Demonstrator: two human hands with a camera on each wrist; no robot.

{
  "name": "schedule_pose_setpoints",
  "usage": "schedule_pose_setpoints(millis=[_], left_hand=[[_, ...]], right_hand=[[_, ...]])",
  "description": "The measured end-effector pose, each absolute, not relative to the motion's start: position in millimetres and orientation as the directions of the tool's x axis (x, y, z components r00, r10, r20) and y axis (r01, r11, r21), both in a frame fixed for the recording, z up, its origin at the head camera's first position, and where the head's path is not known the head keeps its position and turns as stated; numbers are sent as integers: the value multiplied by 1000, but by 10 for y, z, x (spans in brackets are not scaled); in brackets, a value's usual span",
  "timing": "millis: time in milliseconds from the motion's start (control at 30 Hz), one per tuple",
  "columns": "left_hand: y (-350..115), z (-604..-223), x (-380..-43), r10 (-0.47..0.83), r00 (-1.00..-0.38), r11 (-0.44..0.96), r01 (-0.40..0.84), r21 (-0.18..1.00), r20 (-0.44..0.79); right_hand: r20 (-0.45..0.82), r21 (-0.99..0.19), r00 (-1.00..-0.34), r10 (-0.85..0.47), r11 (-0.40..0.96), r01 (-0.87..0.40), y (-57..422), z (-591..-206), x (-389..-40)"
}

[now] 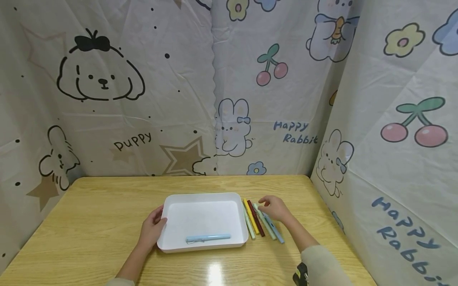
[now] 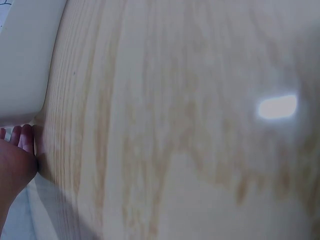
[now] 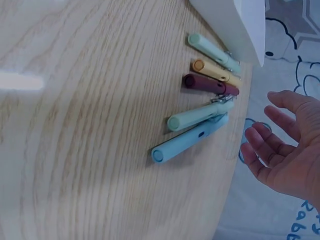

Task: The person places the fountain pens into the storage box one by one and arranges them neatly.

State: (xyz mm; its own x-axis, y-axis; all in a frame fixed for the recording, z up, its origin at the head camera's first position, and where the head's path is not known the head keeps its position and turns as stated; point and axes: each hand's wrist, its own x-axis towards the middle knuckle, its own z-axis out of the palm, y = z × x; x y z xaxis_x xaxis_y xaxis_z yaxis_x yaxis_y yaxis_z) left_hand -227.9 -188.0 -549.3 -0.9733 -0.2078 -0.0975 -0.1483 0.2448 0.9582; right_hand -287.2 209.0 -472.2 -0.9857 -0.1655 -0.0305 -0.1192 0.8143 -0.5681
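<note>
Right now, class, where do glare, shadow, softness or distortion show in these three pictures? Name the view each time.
Head view: a glare patch on the table, at the bottom of the picture; left wrist view: another glare patch at right, shadow beside the left hand, table grain rather soft; right wrist view: glare at the left edge, table edge looking bowed.

tray (image 1: 200, 214) on table (image 1: 107, 218) | pen (image 1: 208, 238) in tray, near side | five pens (image 1: 256, 218) right of tray

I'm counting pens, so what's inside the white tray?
Just one light blue pen lies inside the white tray. The patch of tray right under the pen is covered.
</note>
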Motion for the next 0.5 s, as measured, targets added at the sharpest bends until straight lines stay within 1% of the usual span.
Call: schedule_pose_setpoints(millis=[500], left_hand=[[-1879, -5480, -2269, -207, -973, 244, -153, 958, -103]], right_hand=[[-98, -600, -992, -80, 800, -5, 2330, -4903, -2856]])
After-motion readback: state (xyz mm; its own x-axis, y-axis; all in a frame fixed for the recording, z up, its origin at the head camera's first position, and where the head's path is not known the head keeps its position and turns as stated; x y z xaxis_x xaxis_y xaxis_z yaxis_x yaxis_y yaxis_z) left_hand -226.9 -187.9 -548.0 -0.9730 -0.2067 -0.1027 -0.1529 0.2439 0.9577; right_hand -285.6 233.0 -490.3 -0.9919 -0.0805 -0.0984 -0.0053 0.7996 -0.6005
